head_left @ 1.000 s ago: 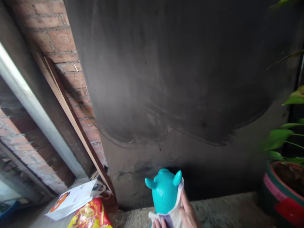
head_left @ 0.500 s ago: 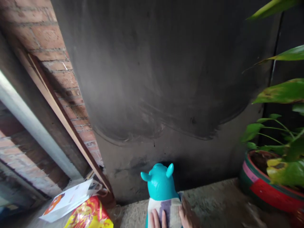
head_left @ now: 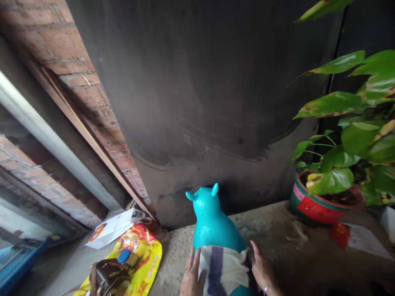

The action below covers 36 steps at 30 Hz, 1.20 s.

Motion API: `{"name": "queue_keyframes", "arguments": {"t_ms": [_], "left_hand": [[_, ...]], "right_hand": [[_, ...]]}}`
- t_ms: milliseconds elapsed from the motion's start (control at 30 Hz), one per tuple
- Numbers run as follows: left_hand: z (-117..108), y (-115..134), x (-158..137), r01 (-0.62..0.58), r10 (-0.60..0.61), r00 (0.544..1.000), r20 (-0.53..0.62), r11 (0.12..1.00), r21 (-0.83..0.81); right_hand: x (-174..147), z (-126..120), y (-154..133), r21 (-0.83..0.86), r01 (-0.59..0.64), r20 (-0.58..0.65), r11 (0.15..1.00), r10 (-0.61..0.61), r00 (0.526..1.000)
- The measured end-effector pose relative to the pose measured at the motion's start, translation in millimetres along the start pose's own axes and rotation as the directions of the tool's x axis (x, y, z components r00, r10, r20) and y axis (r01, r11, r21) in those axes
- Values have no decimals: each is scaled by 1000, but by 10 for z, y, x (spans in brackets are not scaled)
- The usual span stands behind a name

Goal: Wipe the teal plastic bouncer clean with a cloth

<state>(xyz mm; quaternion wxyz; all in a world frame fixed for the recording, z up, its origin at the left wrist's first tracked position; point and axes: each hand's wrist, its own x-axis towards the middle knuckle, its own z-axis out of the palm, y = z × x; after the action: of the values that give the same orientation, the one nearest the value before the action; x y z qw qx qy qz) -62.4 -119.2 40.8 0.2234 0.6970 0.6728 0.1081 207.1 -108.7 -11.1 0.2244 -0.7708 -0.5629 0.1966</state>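
Observation:
A turquoise animal-shaped toy [head_left: 212,222] with two small ears stands on the concrete floor, facing the dark wall. A striped white and purple cloth [head_left: 224,269] lies over its back. My left hand [head_left: 191,273] presses flat on the cloth's left edge, fingers spread. My right hand [head_left: 262,271] rests against the cloth's right side on the toy's flank; a bangle shows at the wrist. Both hands are partly cut off by the bottom of the view.
A dark grey wall [head_left: 216,82] rises just beyond the toy. A yellow printed bag [head_left: 135,255] and a white paper bag [head_left: 114,226] lie at the left by a brick wall [head_left: 92,90]. A red and green pot [head_left: 314,201] with a leafy plant [head_left: 354,139] stands right.
The view has tilted down and pulled back, showing more of the toy and floor. Both hands and the cloth have slid from the toy's head down onto its back.

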Motion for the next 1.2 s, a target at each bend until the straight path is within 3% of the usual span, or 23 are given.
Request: {"name": "queue_keyframes", "arguments": {"t_ms": [100,200,333,467,633,767,867,967,1100,1200], "left_hand": [[-203,162,212,16,-19,996,83,999,28],[-237,326,342,36,-46,990,132,996,79],[-243,383,365,52,-57,995,77,997,63],[-407,375,355,80,-80,997,17,997,-14],[-964,490,403,33,-41,994,-103,996,-78],[-1572,661,389,-55,36,979,-201,995,-89],[-1832,757,287,-99,81,969,-235,993,-68],[-1732,771,100,-95,89,976,-199,995,-20],[-1171,637,-245,-27,27,1000,4,997,69],[-754,456,-489,44,-65,982,175,992,122]], "right_hand": [[62,-27,-122,58,43,75,997,-47,996],[25,-54,-202,84,27,118,996,-37,992],[-18,-232,-142,117,-15,129,993,0,992],[76,-553,-152,234,7,139,972,-41,989],[316,-1032,-577,400,148,60,904,-187,980],[496,-1501,-997,425,283,-51,860,-289,956],[544,-1755,-1127,404,354,-81,844,-352,932],[415,-1736,-1009,358,357,-46,863,-365,930],[-119,-1295,-566,248,292,116,924,-327,938],[-593,-931,-181,168,237,307,957,-279,910]]}}
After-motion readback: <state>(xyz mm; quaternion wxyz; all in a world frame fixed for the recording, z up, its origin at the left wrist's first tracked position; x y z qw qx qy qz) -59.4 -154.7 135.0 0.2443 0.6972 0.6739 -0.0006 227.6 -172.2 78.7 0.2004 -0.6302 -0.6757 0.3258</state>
